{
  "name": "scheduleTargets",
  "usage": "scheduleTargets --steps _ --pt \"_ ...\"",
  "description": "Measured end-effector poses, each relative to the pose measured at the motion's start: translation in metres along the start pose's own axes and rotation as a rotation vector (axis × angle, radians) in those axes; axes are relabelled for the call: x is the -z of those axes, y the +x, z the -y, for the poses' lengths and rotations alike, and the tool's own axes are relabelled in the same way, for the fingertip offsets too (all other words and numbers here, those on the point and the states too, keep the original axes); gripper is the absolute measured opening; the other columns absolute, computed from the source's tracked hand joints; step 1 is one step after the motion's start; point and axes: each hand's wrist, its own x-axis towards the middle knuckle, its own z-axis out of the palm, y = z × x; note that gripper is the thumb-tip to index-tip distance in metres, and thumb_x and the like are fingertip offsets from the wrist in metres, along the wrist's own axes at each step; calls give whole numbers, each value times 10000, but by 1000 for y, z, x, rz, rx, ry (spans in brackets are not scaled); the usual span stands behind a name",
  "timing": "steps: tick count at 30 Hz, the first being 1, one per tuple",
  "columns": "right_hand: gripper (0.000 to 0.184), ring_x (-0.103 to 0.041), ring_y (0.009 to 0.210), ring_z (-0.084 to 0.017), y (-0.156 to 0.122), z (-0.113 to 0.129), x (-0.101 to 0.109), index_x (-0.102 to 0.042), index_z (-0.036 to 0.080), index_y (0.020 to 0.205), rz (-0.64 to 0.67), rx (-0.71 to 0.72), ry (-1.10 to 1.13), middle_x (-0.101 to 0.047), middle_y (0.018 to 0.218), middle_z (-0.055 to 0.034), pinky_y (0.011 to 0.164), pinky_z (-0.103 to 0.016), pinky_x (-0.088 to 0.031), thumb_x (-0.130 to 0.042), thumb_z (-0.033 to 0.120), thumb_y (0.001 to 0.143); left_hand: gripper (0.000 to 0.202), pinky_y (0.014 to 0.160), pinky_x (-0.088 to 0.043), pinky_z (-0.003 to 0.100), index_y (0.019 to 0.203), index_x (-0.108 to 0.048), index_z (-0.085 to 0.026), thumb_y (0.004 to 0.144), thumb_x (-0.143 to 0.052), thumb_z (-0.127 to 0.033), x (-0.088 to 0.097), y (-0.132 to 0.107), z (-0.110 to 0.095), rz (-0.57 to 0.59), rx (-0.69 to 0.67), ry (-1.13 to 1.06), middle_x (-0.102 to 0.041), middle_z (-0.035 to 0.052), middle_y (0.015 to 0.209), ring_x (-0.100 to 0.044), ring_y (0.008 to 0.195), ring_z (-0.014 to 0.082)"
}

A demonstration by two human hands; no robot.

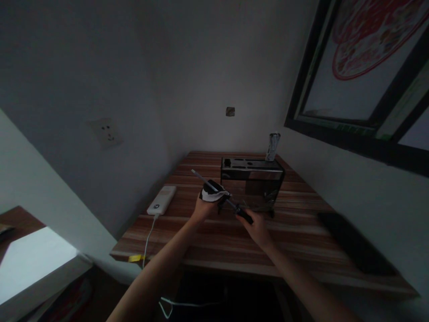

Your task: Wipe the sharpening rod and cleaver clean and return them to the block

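Note:
A long thin steel rod with a black handle [221, 197] is held over the wooden table [201, 241]. My right hand [256, 226] is closed round the black handle. My left hand [207, 203] is closed on a black-and-white cloth [213, 192] that wraps round the middle of the rod. The rod's tip points up and to the left. Just behind the hands stands a shiny metal knife holder [251, 181] with slots in its top.
A white power bank [161, 200] with a cable lies at the table's left side. A dark flat object [353, 243] lies at the right. A foil-wrapped cylinder [273, 146] stands behind the holder. Walls close in at the back and right, with a framed picture [365, 71].

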Motion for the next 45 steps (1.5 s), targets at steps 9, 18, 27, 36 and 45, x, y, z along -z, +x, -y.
scheduleTargets --steps 9,18,27,36,45 --pt "231 -629 781 -231 0 5 2 -656 177 860 4 28 -1 -690 833 -66 695 -305 -473 -554 363 770 322 751 -495 336 825 -608 -126 557 -735 -251 -14 -15 26 235 94 -63 -655 75 835 -618 778 194" --pt "228 -628 752 -230 0 1 0 -648 174 845 0 21 -25 -686 808 -65 662 -301 -472 -550 365 769 290 785 -487 335 825 -603 -134 572 -724 -207 -17 -17 28 236 66 -44 -654 67 847 -615 793 188" --pt "245 -630 768 -235 1 1 0 -659 185 866 7 16 -4 -689 828 -63 683 -308 -479 -553 382 767 244 760 -498 320 803 -625 -149 586 -715 -217 -17 -18 26 213 39 -38 -665 54 826 -623 777 186" --pt "233 -630 760 -231 2 4 0 -656 176 844 1 21 -17 -688 816 -65 659 -295 -474 -556 372 768 244 744 -499 320 789 -625 -137 579 -722 -215 -18 -16 21 201 4 -84 -653 57 802 -617 756 183" --pt "248 -635 758 -220 3 2 -2 -661 167 842 -15 4 -5 -692 817 -63 642 -274 -480 -568 382 761 248 707 -501 288 771 -628 -140 563 -728 -233 -5 0 0 -69 -12 -22 -663 44 793 -617 740 169"
